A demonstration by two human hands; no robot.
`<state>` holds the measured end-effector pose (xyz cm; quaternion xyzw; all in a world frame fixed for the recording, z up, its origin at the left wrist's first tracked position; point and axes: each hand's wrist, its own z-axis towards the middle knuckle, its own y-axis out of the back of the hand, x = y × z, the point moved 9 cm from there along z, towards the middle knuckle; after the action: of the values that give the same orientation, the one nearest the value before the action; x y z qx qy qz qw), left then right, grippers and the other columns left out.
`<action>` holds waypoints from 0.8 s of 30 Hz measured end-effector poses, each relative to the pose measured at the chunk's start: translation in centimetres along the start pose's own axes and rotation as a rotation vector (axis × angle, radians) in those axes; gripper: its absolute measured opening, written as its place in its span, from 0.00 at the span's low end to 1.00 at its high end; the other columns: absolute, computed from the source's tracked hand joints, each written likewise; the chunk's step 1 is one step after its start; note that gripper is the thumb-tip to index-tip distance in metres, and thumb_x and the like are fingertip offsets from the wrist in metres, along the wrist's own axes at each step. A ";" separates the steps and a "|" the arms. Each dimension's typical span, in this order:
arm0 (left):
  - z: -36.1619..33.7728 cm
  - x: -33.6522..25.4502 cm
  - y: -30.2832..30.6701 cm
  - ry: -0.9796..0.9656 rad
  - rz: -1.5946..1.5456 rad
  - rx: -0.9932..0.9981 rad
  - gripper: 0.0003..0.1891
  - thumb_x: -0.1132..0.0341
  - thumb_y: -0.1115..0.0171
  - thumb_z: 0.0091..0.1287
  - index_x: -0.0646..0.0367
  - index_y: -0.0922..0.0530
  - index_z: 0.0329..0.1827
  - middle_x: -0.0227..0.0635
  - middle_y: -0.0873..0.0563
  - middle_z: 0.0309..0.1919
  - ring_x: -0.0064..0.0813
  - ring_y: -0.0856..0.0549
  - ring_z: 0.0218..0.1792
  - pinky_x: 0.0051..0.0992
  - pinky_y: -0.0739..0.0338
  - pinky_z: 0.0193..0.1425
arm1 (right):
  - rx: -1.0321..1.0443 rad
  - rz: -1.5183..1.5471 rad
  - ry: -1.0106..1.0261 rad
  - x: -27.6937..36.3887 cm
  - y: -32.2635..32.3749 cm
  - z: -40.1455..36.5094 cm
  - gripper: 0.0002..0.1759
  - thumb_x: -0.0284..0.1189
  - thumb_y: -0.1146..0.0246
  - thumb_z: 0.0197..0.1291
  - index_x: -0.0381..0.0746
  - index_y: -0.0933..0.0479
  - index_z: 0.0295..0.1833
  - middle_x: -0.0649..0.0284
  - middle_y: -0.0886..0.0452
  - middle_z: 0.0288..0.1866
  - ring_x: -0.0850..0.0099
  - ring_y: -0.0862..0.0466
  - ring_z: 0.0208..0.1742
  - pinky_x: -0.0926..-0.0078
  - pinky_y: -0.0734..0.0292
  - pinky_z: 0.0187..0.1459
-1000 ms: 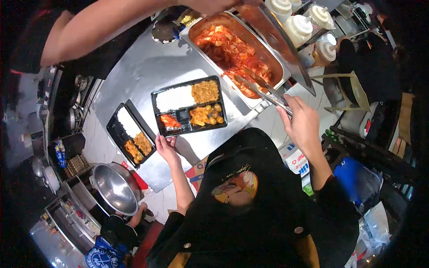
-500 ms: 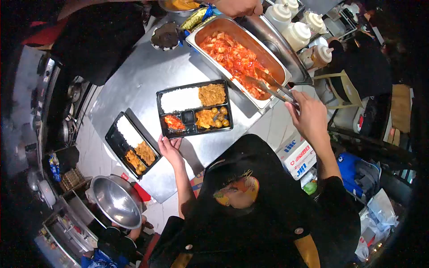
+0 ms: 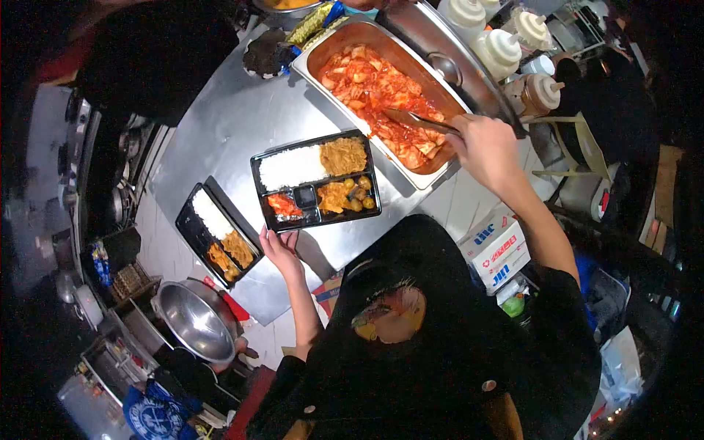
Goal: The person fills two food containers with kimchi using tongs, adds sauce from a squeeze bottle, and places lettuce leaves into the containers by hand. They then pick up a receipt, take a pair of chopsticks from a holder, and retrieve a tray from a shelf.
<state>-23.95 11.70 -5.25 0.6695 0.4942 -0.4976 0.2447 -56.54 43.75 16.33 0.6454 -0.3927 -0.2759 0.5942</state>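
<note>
My right hand point(image 3: 488, 150) is closed round metal tongs point(image 3: 422, 122), whose tips rest in the red kimchi point(image 3: 374, 88) inside a deep steel pan point(image 3: 304, 67). With its fingers at the near edge of a black lunch tray point(image 3: 317, 180), my left hand point(image 3: 282, 249) steadies or holds that tray. White rice, brown meat, a yellow-brown side with small potatoes, and a little kimchi fill its compartments; a small centre one is bare. A second black tray point(image 3: 192, 233) with rice and sides lies to the left.
Squeeze bottles point(image 3: 499, 53) stand beyond the pan, beside a steel lid point(image 3: 469, 55). A dark bowl point(image 3: 265, 55) sits at the table's point(image 3: 227, 125) far edge. Lower left, another person's hand point(image 3: 238, 350) is near a large steel bowl point(image 3: 196, 323). A white carton point(image 3: 499, 249) stands right.
My right hand and the tongs have shifted up and slightly left, deeper over the kimchi. The other person's hand above the pan has mostly left view. My left hand stays at the tray.
</note>
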 end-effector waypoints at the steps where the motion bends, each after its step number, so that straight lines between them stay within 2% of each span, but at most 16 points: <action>1: -0.2 0.1 0.2 -0.001 0.000 -0.014 0.20 0.60 0.49 0.76 0.59 0.37 0.66 0.41 0.19 0.50 0.35 0.13 0.41 0.38 0.14 0.46 | 0.006 0.002 0.013 -0.3 0.1 -0.4 0.11 0.35 0.35 0.58 0.37 0.21 0.38 0.52 0.16 0.35 0.53 0.16 0.37 0.56 0.21 0.38; 3: -0.5 0.7 0.6 0.011 -0.001 -0.016 0.20 0.60 0.50 0.76 0.59 0.38 0.66 0.40 0.20 0.51 0.33 0.13 0.41 0.36 0.14 0.46 | -0.139 0.151 0.029 -1.2 1.9 -1.8 0.11 0.34 0.35 0.59 0.37 0.19 0.41 0.50 0.16 0.37 0.51 0.16 0.37 0.59 0.22 0.38; 6: -1.1 0.9 0.7 0.001 -0.022 -0.019 0.19 0.61 0.51 0.77 0.60 0.38 0.66 0.39 0.19 0.50 0.31 0.14 0.39 0.34 0.14 0.45 | -0.204 0.314 0.029 -1.8 4.7 -3.5 0.11 0.33 0.36 0.58 0.39 0.17 0.42 0.49 0.17 0.35 0.50 0.17 0.37 0.57 0.23 0.39; 11: -1.3 1.1 0.5 0.014 -0.062 -0.025 0.18 0.63 0.51 0.77 0.60 0.37 0.66 0.37 0.18 0.45 0.28 0.14 0.36 0.30 0.14 0.42 | -0.115 0.391 -0.087 -2.8 4.8 -4.4 0.13 0.35 0.35 0.60 0.36 0.17 0.42 0.47 0.17 0.33 0.49 0.17 0.34 0.61 0.24 0.37; 13: -1.3 1.3 0.9 0.023 -0.066 -0.043 0.18 0.63 0.51 0.77 0.59 0.36 0.66 0.37 0.18 0.45 0.27 0.14 0.36 0.29 0.14 0.42 | -0.112 0.530 -0.163 -3.5 4.3 -5.0 0.15 0.35 0.34 0.61 0.34 0.18 0.44 0.49 0.17 0.29 0.58 0.18 0.28 0.65 0.25 0.34; 14: -1.2 1.4 0.9 0.012 -0.063 -0.029 0.18 0.63 0.51 0.77 0.60 0.36 0.65 0.37 0.18 0.44 0.27 0.14 0.35 0.29 0.14 0.42 | -0.109 0.524 -0.154 -3.6 4.0 -5.1 0.15 0.35 0.34 0.61 0.34 0.18 0.44 0.49 0.17 0.29 0.58 0.18 0.28 0.65 0.25 0.34; 16: -1.1 1.4 1.0 0.001 -0.067 -0.026 0.18 0.63 0.51 0.77 0.60 0.35 0.65 0.37 0.17 0.43 0.27 0.14 0.35 0.28 0.14 0.41 | -0.065 0.597 -0.211 -4.5 2.8 -5.4 0.16 0.35 0.33 0.61 0.32 0.18 0.46 0.54 0.18 0.26 0.72 0.21 0.25 0.70 0.27 0.31; 17: -1.0 1.5 1.0 0.006 -0.065 -0.012 0.18 0.63 0.51 0.77 0.60 0.35 0.65 0.37 0.18 0.42 0.28 0.14 0.35 0.28 0.14 0.41 | -0.059 0.593 -0.199 -4.5 2.8 -5.5 0.16 0.35 0.33 0.61 0.32 0.18 0.46 0.54 0.18 0.26 0.72 0.21 0.25 0.70 0.27 0.31; 19: -1.2 1.1 0.4 0.022 -0.085 -0.008 0.17 0.64 0.50 0.77 0.62 0.35 0.64 0.36 0.20 0.39 0.28 0.14 0.34 0.28 0.14 0.40 | -0.030 0.634 -0.294 -5.1 2.2 -6.0 0.18 0.35 0.33 0.62 0.30 0.18 0.47 0.60 0.18 0.26 0.79 0.24 0.24 0.75 0.28 0.27; 24: -1.1 1.0 0.8 0.013 -0.084 0.002 0.18 0.64 0.49 0.76 0.62 0.35 0.64 0.35 0.22 0.37 0.30 0.13 0.34 0.29 0.14 0.41 | -0.036 0.704 -0.286 -4.9 1.7 -6.3 0.19 0.35 0.33 0.62 0.29 0.19 0.49 0.62 0.18 0.29 0.80 0.25 0.22 0.80 0.29 0.26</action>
<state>-22.78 12.68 -5.84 0.6516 0.5230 -0.5037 0.2195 -54.30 51.37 18.33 0.4155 -0.6646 -0.1487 0.6030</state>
